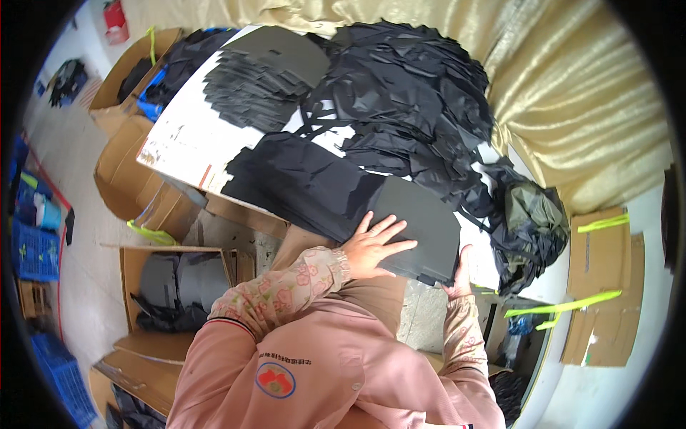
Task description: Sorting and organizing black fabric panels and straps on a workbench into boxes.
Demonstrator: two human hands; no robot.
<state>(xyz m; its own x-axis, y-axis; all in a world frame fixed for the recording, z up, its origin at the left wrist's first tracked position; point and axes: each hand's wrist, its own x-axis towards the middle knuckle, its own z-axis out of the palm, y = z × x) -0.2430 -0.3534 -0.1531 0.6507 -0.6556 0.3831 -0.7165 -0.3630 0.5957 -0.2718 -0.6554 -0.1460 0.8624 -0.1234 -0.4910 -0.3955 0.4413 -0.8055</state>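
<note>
Right, fingers first: the left hand [373,247] lies flat with its fingers spread, palm down on a dark grey sheet [418,225], gripping nothing, just pressing. The right hand [459,275] is at the sheet's near right corner, thumb up along the edge; its fingers are tucked under, so I can't tell how tightly they close on it. Two hands, one sheet on top, sitting at the near edge of the white table [186,136], smooth, matte, roughly rectangular. Under and left of it a spread of black fabric pieces [300,179], too overlapped to count. Farther back, a fanned stack of dark cut pieces [250,89] and a big tangled heap of black scraps [414,93], uncountable too. A black and olive bag [532,218] slumps at the table's right end. Left of the table I count three open cardboard boxes [179,275]; the near one holds dark pieces. Gold curtain [572,86] behind.
</note>
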